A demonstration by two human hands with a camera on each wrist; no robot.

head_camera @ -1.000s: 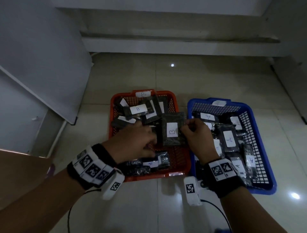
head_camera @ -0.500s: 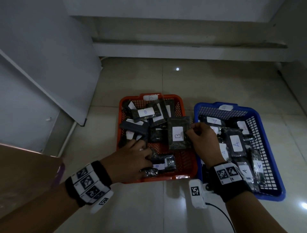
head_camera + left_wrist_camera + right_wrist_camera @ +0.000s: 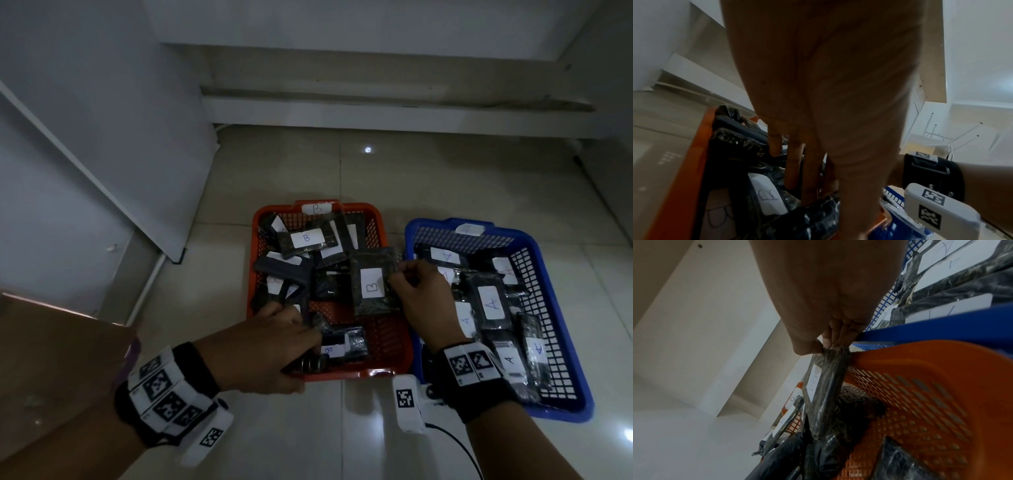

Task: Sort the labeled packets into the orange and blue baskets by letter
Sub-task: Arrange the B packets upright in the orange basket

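Logging from the remote station, single moment, dim light.

Right hand: my right hand [image 3: 423, 298] pinched a dark packet marked B [image 3: 373, 282] by its upper right corner, thumb and fingertips [image 3: 835, 335] clamped on the plastic edge.

Held packet: it hung upright over the right half of the orange basket [image 3: 394, 346], white label facing the head camera, lower end among the packets below. Whether it touched the basket floor, I could not tell.

Left hand: my left hand [image 3: 263, 353] sat low at the near left corner of the orange basket, fingers [image 3: 795, 167] reaching down into the dark packets there. The head view showed them curled over a bundle at the near rim; whether they actually gripped it, I could not tell.

Orange basket: tagged B on its far rim. It held a loose heap of dark packets, one with a clear B label [image 3: 306, 238] lying flat near the far end.

Blue basket: the blue basket [image 3: 555, 342] stood just beside the orange one, on its right, rims close together. Its packets carried A labels, the plainest one [image 3: 491, 303] lying near the middle.

Floor: both baskets sat on pale glossy tiles [image 3: 445, 178].

Wrist gear: black straps with white coded marker blocks showed on both wrists; a cable ran off the right one.
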